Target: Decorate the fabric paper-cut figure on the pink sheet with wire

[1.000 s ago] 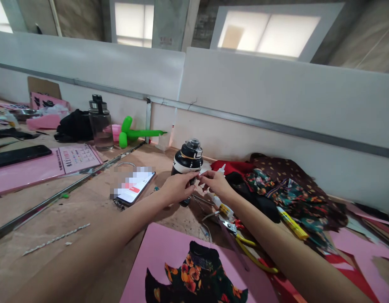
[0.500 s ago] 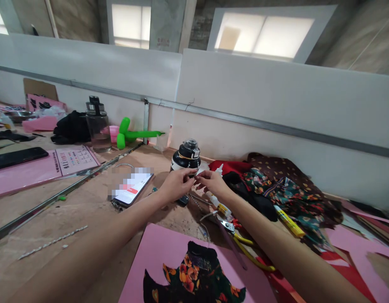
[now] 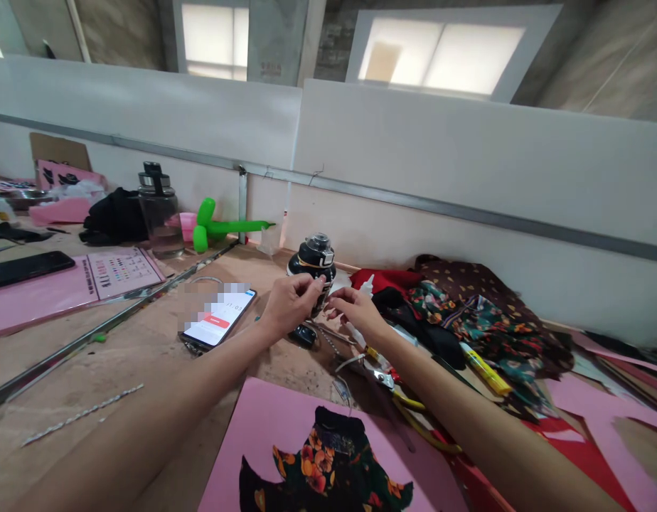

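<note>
My left hand (image 3: 292, 302) is closed in a pinch in front of the black bottle (image 3: 311, 257); what its fingertips hold, if anything, is too small to make out. To its right, my right hand (image 3: 354, 307) is apart from it, thumb and index finger close together, and anything between them cannot be made out. Below both hands lies a pink sheet (image 3: 254, 434) bearing a dark floral cloth piece (image 3: 328, 462). A lit phone (image 3: 222, 318) rests left of my left hand. A small black object (image 3: 303, 336) sits just under that hand.
Pliers (image 3: 385, 379) with yellow handles and a yellow glue tube (image 3: 485, 368) lie at the right, before piled fabrics (image 3: 483, 306). At the left are a twisted cord (image 3: 83, 414), a clear bottle (image 3: 162, 220) and a green balloon (image 3: 230, 227). A white partition (image 3: 456, 156) stands behind.
My hands have moved apart; the left one has shifted slightly left and up. The view has shifted a little, and more of the small black object shows.
</note>
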Tool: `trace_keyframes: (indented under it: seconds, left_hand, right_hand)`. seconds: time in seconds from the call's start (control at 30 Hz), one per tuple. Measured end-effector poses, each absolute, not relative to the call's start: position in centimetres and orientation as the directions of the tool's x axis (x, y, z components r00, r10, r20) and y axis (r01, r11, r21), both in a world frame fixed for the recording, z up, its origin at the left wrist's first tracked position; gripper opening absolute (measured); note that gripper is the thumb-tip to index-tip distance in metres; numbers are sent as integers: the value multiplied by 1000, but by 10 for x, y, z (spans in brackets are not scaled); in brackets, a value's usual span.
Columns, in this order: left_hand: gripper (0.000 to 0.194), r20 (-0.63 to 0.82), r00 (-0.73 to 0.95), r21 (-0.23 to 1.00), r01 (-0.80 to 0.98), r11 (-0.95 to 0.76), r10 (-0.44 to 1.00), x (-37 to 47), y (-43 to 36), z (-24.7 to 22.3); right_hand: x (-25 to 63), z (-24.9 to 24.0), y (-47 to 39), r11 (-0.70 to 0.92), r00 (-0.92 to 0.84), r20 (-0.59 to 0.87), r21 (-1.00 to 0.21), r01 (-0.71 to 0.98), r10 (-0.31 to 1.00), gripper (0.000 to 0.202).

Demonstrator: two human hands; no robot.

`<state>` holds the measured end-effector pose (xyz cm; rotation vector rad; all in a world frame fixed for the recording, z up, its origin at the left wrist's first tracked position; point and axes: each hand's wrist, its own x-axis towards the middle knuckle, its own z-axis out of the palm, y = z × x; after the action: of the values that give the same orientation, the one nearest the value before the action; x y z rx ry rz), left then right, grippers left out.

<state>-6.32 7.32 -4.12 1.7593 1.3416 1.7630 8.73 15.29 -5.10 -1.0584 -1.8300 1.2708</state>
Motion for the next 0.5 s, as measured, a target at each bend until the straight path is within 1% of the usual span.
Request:
trace_keyframes:
  seconds: [0.17, 0.3, 0.4, 0.5]
  left_hand:
    - [43, 602, -256, 792, 309, -526, 756, -67, 77, -39]
    - [44, 575, -321, 814, 129, -566, 753, -71, 72, -24]
    - [46, 552, -390, 803, 8, -596, 737, -74, 69, -13]
    - [48, 555, -440, 773, -40, -633, 706, -77, 68, -5]
  right_hand:
    - [81, -44, 155, 213, -450, 104, -956, 200, 887, 4]
    - [86, -41, 157, 203, -424, 104, -959, 196, 900, 5]
    - [96, -40, 153, 189, -414, 93, -962, 197, 905, 11]
    - [106, -38, 142, 185, -441, 79, -961, 204, 894, 19]
